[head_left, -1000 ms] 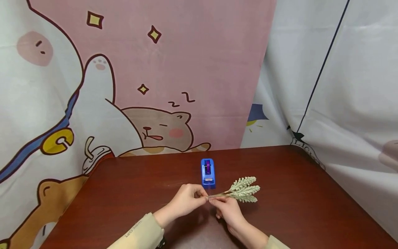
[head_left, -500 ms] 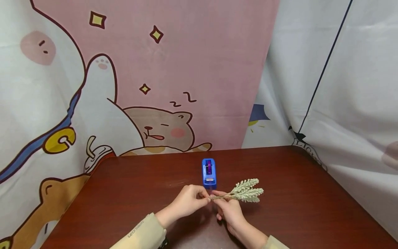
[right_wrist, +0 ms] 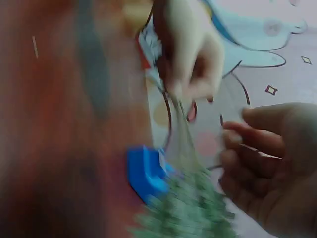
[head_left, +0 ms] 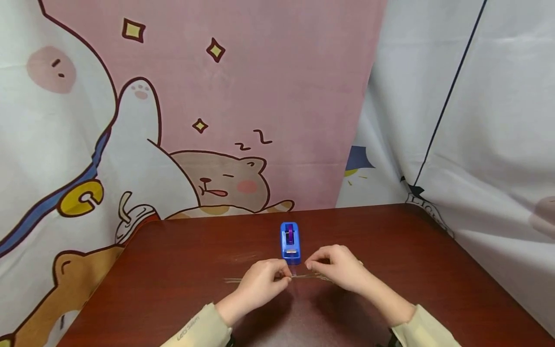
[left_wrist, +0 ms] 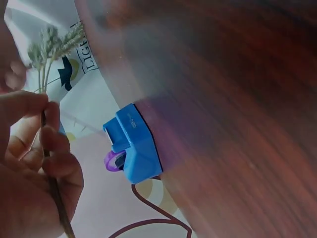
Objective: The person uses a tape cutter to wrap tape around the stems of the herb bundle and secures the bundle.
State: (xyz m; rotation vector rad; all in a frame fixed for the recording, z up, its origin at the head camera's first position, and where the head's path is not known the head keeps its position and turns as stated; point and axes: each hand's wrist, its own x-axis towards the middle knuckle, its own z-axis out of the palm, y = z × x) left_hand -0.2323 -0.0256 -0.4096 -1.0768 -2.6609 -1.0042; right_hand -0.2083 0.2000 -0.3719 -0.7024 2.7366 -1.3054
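In the head view my left hand (head_left: pixel 263 280) pinches a small bunch of artificial flower sprigs by their thin brown stems (head_left: pixel 233 280). The stems run back across the palm, as the left wrist view shows. Pale green flower heads (left_wrist: pixel 54 44) point away to the right; in the head view my right hand (head_left: pixel 340 267) mostly covers them. That hand is apart from the stems, fingers loosely bent, thumb and forefinger separated, nothing between them. Just beyond both hands stands a blue tape dispenser (head_left: pixel 291 258) with a purple roll. A faint clear strip of tape (left_wrist: pixel 81 121) stretches from it towards the stems.
The dark red-brown table (head_left: pixel 173 260) reaches back to a cartoon-printed curtain (head_left: pixel 303 96). White cloth (head_left: pixel 485 144) hangs along the right side.
My right hand has let go of the stems and lifted up and away to the right. My left hand now grips nearer the flower heads, with stem ends showing to its left.
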